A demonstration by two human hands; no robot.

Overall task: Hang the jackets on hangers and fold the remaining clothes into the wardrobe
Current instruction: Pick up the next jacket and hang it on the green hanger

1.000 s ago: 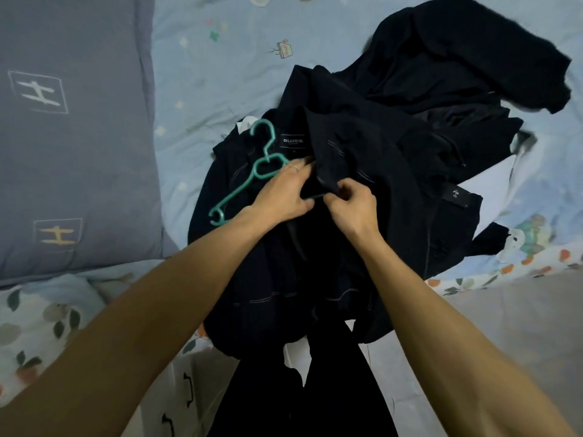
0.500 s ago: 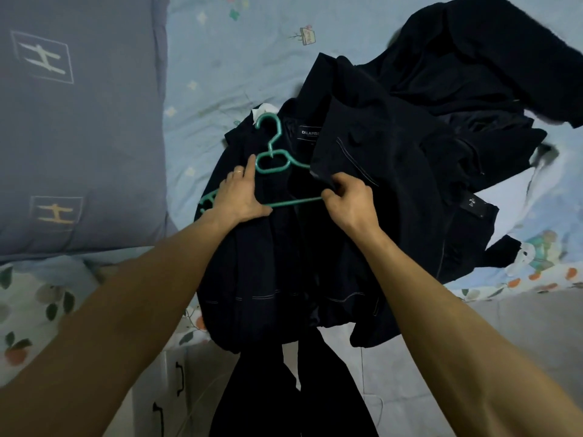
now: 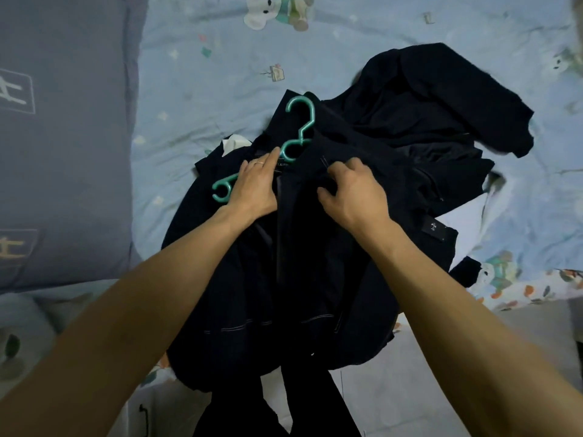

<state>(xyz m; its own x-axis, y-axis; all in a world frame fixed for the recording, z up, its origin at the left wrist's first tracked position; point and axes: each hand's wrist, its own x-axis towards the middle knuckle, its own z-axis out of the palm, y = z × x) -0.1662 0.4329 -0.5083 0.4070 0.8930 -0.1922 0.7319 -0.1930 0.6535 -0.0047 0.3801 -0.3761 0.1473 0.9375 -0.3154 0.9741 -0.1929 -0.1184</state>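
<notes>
A dark jacket (image 3: 284, 294) lies open on the bed, its hem hanging over the near edge. A teal plastic hanger (image 3: 299, 121) rests at its collar, hook pointing away from me. The hanger's left end (image 3: 220, 190) shows bare, while its right arm is hidden under the jacket's cloth. My left hand (image 3: 255, 184) lies over the hanger's left arm, fingers stretched toward its neck. My right hand (image 3: 350, 190) pinches the jacket's right front near the shoulder.
More dark clothes (image 3: 441, 115) are heaped at the upper right, one showing a small label (image 3: 433, 228). A white garment (image 3: 235, 143) peeks out behind the collar. A grey pillow (image 3: 63, 137) fills the left. The blue printed sheet (image 3: 205, 89) covers the bed.
My right hand has drawn the jacket's right front over the hanger's right arm, which was bare before. My left hand has shifted up along the hanger's left arm.
</notes>
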